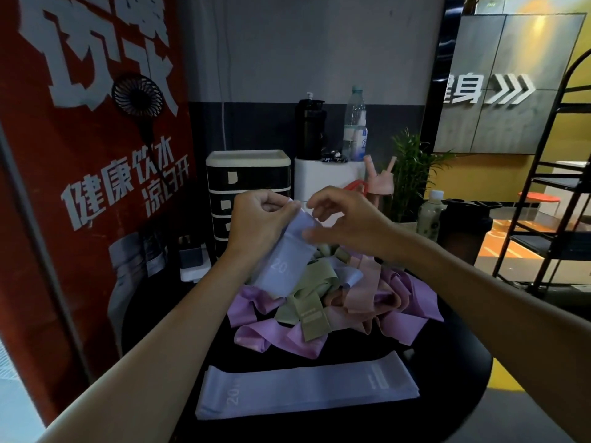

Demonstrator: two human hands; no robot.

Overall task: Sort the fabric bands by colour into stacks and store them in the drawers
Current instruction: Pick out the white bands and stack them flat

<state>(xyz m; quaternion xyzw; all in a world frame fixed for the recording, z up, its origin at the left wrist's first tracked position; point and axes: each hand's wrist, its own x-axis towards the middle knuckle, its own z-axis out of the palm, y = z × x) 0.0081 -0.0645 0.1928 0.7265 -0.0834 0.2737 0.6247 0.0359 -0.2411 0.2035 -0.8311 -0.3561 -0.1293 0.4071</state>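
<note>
Red banner (96, 187) with white lettering: upright, well left of the heap of fabric bands (335, 302), fills that whole side.

Round black table (463, 362): directly under the heap, bears it.

Black rack (543, 219): well right of the heap, on the floor, apart from the table.

Heap itself: unsorted, tangled; purple, pink, olive green and pale blue bands mixed together.

Stack of pale blue bands (303, 388): just in front of the heap, flat, laid lengthwise, edges roughly aligned, marked "20" at its left end; not touching the heap.

Drawer unit (248, 177): behind the heap to the left, black fronts, white top, drawers closed.

Potted plant (412, 174): behind the heap to the right.

White box (326, 180): behind the heap, beside the drawer unit; carries a black bottle (310, 129) and a clear water bottle (355, 123).

Pale blue band (284, 260): raised above the heap's left part, hangs slantwise, lower end resting on the heap, marked "20".

Left hand (259, 219): above the heap, fingers curled, pinches the band's top edge.

Right hand (345, 219): above the heap, fingers bent, thumb and fingertips nip the band's right edge near the top.

Black fan (139, 94): high and left of the heap, against the banner.

Pink bottle (382, 183): behind the heap, between white box and plant.
</note>
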